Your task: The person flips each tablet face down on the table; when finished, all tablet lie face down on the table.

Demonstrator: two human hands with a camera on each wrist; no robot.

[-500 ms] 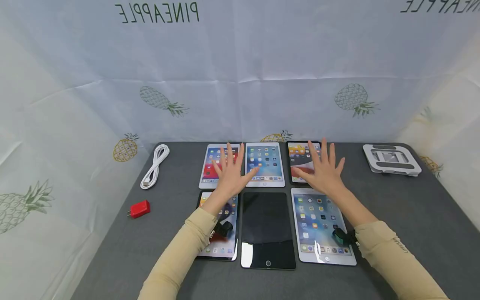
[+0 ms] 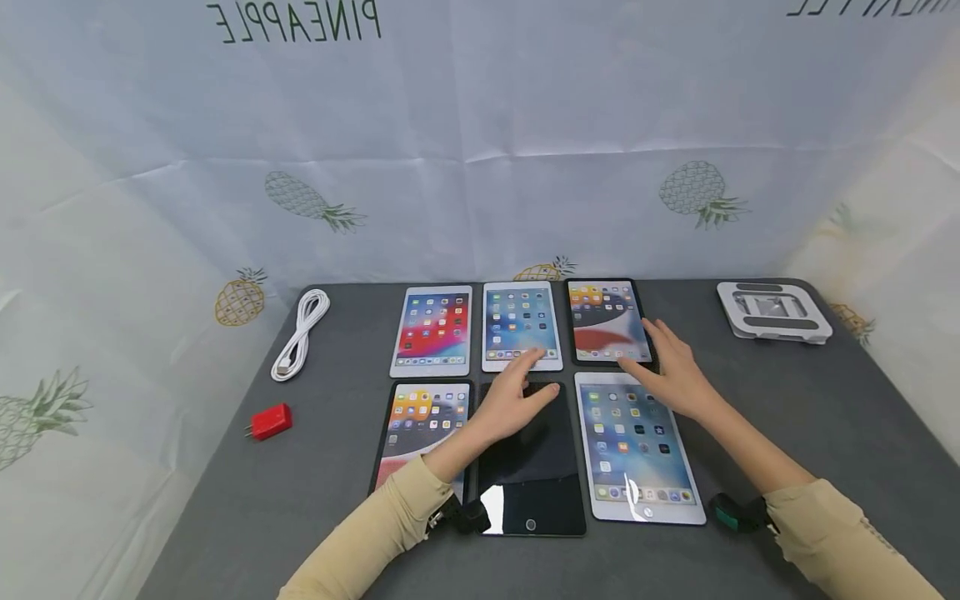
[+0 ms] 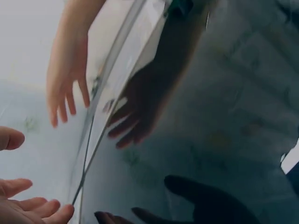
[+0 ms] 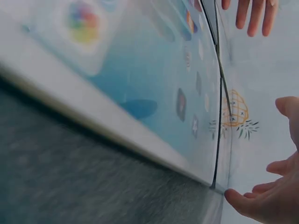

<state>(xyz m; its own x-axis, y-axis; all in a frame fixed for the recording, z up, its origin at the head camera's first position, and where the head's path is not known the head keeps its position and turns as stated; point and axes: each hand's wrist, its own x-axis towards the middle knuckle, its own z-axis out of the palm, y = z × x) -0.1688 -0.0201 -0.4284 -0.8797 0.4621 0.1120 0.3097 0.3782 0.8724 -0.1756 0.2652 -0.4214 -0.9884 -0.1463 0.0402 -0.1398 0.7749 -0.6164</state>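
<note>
1. On the dark grey counter (image 2: 225, 500), we see six flat tablets lying screen up, in two rows of three.

2. Along the far row, we find a white-framed tablet with a red and blue screen (image 2: 431, 331), a white-framed tablet with a pale blue screen (image 2: 519, 318) and a black-framed tablet with a red curved picture (image 2: 609, 321).

3. Along the near row, we find a black-framed tablet with a pinkish picture (image 2: 420, 425), a black tablet with a dark screen (image 2: 531, 500) and a larger white-framed tablet (image 2: 637, 458).

4. Of the hands, the left hand (image 2: 513, 404) is over the dark-screened tablet, thumb and forefinger apart; the right hand (image 2: 671, 371) is at the near right corner of the far black-framed tablet, its thumb spread wide. Both seem to hold nothing; whether they touch a screen, we cannot tell.

5. We judge that the two rows are already formed. What is left, we cannot tell.

6. We see no container. Lying apart are a coiled white cable (image 2: 300, 332) and a red plastic plug (image 2: 270, 422) at left, and a flat white and grey stand-like object (image 2: 775, 313) at right.
</note>
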